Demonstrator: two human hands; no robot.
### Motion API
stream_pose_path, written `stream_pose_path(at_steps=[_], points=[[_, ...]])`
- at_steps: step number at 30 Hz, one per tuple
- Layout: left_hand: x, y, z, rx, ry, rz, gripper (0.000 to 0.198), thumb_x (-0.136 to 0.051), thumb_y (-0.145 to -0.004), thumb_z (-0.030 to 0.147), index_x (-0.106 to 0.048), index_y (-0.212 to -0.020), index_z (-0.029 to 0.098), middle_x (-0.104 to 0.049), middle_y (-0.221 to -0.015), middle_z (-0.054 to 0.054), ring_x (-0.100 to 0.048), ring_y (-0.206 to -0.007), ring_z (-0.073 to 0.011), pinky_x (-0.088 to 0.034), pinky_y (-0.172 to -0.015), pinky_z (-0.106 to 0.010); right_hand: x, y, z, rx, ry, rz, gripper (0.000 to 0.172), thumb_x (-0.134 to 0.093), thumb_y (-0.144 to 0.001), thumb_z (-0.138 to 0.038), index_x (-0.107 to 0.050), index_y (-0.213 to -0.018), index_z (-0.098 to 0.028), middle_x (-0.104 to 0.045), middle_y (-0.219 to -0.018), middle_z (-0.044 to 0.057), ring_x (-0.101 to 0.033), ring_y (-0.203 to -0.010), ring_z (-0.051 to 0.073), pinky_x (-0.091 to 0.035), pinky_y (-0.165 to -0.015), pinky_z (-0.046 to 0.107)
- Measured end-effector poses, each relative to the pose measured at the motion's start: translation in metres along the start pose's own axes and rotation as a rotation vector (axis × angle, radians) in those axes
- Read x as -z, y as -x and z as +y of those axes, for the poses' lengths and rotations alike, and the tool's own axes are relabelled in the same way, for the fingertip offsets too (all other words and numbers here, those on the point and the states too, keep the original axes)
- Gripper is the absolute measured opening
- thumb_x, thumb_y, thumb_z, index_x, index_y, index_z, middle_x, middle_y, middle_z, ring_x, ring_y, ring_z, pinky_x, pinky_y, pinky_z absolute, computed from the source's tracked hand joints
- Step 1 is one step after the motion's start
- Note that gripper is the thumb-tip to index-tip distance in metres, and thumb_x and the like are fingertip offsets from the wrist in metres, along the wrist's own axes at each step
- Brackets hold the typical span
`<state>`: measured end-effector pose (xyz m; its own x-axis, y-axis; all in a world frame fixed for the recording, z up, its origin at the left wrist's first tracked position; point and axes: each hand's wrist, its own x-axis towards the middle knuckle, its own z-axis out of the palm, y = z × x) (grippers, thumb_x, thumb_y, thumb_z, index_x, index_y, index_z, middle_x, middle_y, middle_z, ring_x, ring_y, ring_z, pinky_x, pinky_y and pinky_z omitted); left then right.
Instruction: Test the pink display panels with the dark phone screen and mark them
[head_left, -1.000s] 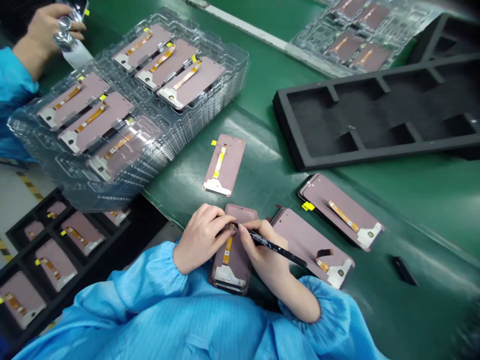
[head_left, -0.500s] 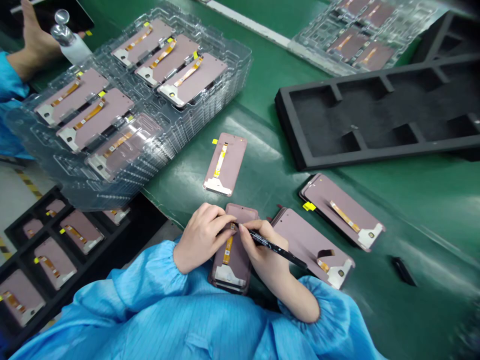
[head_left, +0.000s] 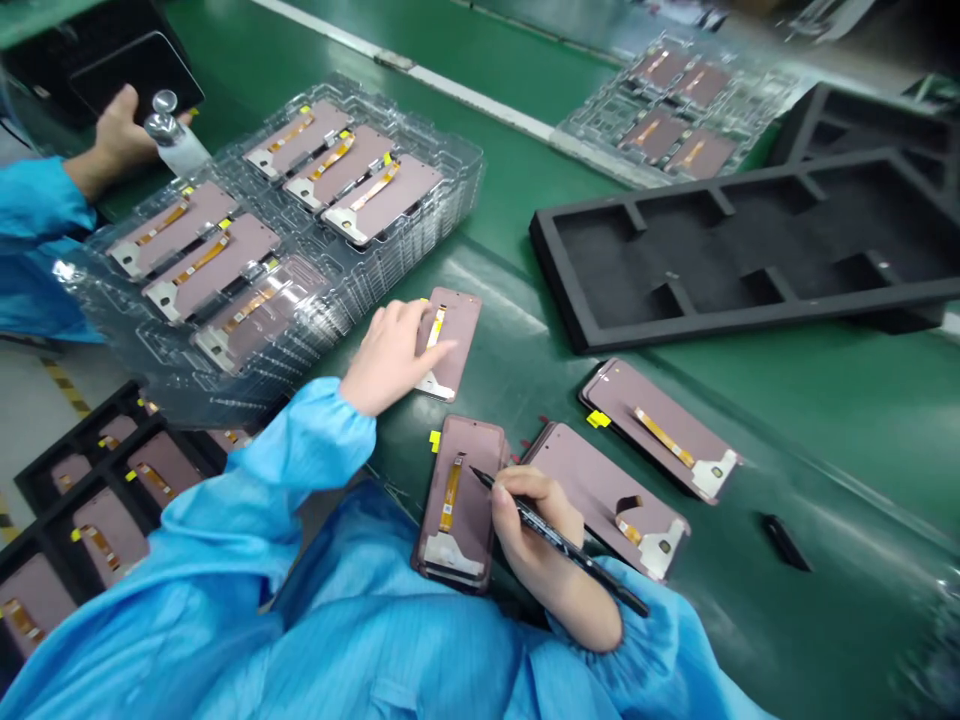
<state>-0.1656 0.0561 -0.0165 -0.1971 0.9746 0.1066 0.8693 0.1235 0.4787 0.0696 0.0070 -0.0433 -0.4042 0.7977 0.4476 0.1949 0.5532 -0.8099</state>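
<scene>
In the lower middle, the right hand [head_left: 536,525] grips a black marker [head_left: 577,550] like a pen, tip poised at a screen panel [head_left: 472,510], while the open left hand [head_left: 394,357] rests on a second panel [head_left: 461,335]

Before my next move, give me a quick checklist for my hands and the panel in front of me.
1. Black marker in right hand: ok, held between fingers and thumb.
2. Marker tip against the front display panel: cannot tell; it is at the panel's upper right, and contact does not show.
3. Orange flex cable on that panel: ok, lying flat.
4. Yellow tab: ok, beside the panel's left edge.
5. Left hand off the front panel: ok, it is on the farther panel.
</scene>
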Motion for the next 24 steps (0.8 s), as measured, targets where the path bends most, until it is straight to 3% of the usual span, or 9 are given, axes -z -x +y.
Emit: stream_pose_path(at_steps=[5,7,10,14,19,21,24], points=[[-0.018,-0.069,-0.024,-0.17,-0.13,-0.168,0.084,-0.072,-0.074,0.052,-0.04,-0.138,0.009,-0.038,-0.145,-0.02,-0.028,-0.136,-0.038,-0.026,-0.112,-0.051,-0.001,0.002,0.003,0.021,0.025,0.004,0.011,-0.055,-0.086,-0.013,-0.055,-0.085,-0.024,-0.066,-0.07,0.001,-0.066,-0.062,0.015,-0.054,-0.058,0.027],[-0.025,-0.084,-0.03,-0.196,-0.139,-0.197,0.079,-0.066,-0.08,0.053,-0.039,-0.139,0.008,-0.035,-0.15,-0.02,-0.024,-0.14,-0.037,-0.021,-0.115,-0.05,-0.002,0.003,0.005,0.026,0.013,-0.007,0.01,-0.056,-0.086,-0.014,-0.055,-0.086,-0.024,-0.066,-0.071,0.001,-0.066,-0.062,0.015,-0.054,-0.058,0.027],[-0.031,-0.093,-0.034,-0.231,-0.126,-0.125,0.072,-0.061,-0.085,0.048,-0.039,-0.141,0.009,-0.044,-0.145,-0.018,-0.032,-0.137,-0.0318,-0.025,-0.114,-0.045,-0.004,0.002,0.007,0.048,0.004,-0.002,0.009,-0.056,-0.087,-0.014,-0.055,-0.086,-0.023,-0.067,-0.071,0.001,-0.067,-0.063,0.016,-0.054,-0.058,0.027],[-0.03,-0.1,-0.034,-0.249,-0.13,-0.077,0.074,-0.069,-0.079,0.047,-0.044,-0.137,0.008,-0.051,-0.135,-0.018,-0.041,-0.127,-0.0317,-0.031,-0.109,-0.044,-0.006,0.0,0.007,0.055,-0.004,-0.005,0.009,-0.056,-0.087,-0.014,-0.055,-0.085,-0.023,-0.066,-0.071,0.0,-0.066,-0.061,0.015,-0.054,-0.058,0.027],[-0.021,-0.099,-0.036,-0.283,-0.129,-0.162,0.065,-0.069,-0.08,0.04,-0.048,-0.133,0.008,-0.053,-0.136,-0.017,-0.043,-0.127,-0.03,-0.03,-0.111,-0.043,-0.005,-0.001,0.009,0.07,-0.023,-0.018,0.009,-0.056,-0.087,-0.014,-0.054,-0.084,-0.023,-0.065,-0.07,0.0,-0.063,-0.059,0.014,-0.052,-0.056,0.025],[-0.014,-0.086,-0.04,-0.302,-0.131,-0.207,0.065,-0.068,-0.08,0.037,-0.047,-0.134,0.009,-0.052,-0.139,-0.016,-0.041,-0.131,-0.0292,-0.029,-0.113,-0.041,-0.005,-0.001,0.009,0.068,-0.028,-0.021,0.01,-0.056,-0.087,-0.014,-0.054,-0.084,-0.023,-0.064,-0.07,0.0,-0.063,-0.06,0.014,-0.052,-0.056,0.025],[0.0,-0.049,-0.049,-0.289,-0.145,-0.283,0.064,-0.061,-0.086,0.037,-0.04,-0.141,0.011,-0.042,-0.149,-0.016,-0.03,-0.141,-0.0294,-0.024,-0.115,-0.044,-0.004,-0.002,0.009,0.066,-0.035,-0.027,0.011,-0.055,-0.088,-0.013,-0.053,-0.084,-0.023,-0.063,-0.07,0.0,-0.063,-0.06,0.014,-0.051,-0.056,0.025]])
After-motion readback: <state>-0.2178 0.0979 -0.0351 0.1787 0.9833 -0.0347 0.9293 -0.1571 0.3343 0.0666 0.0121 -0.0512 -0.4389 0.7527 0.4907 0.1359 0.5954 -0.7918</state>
